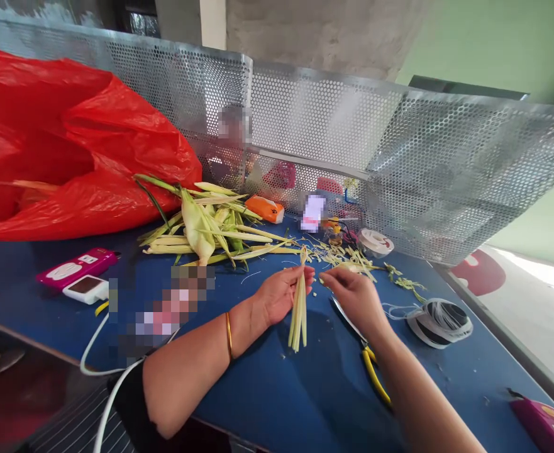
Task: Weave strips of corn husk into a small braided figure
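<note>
My left hand [283, 292], with a gold bangle at its wrist, is closed on a bundle of pale corn husk strips [298, 318]. The strips are gathered at the top and fan out loosely downward. Just to the right, my right hand [352, 292] is in a pinch with thumb and forefinger together; a small pale bit shows at the tips, too small to name. Yellow-handled scissors [370, 371] lie on the blue table [267, 390], partly hidden by my right forearm.
Corn husks [199, 229] are piled beside a red plastic bag [130, 145]. Husk scraps [347, 257], a tape roll [375, 242] and a cord spool [439, 322] lie to the right. A pink device [76, 267] with a white cable is at left. A perforated metal screen [305, 119] stands behind.
</note>
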Available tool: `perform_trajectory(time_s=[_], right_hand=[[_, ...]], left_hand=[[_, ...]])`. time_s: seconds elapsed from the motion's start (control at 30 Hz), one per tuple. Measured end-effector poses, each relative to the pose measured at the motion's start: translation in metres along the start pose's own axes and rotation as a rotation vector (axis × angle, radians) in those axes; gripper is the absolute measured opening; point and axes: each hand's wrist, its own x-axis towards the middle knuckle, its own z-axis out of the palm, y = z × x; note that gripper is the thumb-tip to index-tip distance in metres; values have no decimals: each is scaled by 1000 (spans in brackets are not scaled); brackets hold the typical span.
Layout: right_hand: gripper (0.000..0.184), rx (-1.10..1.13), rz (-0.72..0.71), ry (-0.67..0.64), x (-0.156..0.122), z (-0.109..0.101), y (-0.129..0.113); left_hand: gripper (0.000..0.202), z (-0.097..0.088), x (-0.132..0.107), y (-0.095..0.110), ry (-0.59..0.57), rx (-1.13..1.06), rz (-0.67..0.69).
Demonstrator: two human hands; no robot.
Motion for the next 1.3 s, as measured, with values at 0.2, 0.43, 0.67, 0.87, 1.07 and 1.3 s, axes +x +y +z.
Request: perform_trajectory(time_s=[0.2, 0.43, 0.67, 0.87, 1.07, 1.3], right_hand=[[37, 555, 133, -118, -17, 41, -11], [37, 685, 217, -147, -23, 40, -6], [33, 924, 507, -172, -23, 25, -3], [34, 950, 537, -341, -26, 20, -10], [44, 730, 365, -441, -26, 9, -14], [38, 536, 152, -349, -20, 6, -5]], left_hand=[[15, 0, -3, 0, -46, -2, -61], [16, -1, -1, -6, -35, 20, -65], [26, -3, -1, 0, 56, 616, 453], [30, -3, 0, 0, -132, 731, 370], [33, -8, 2, 3, -173, 290, -51], [29, -3, -1, 11, -95, 193, -75]])
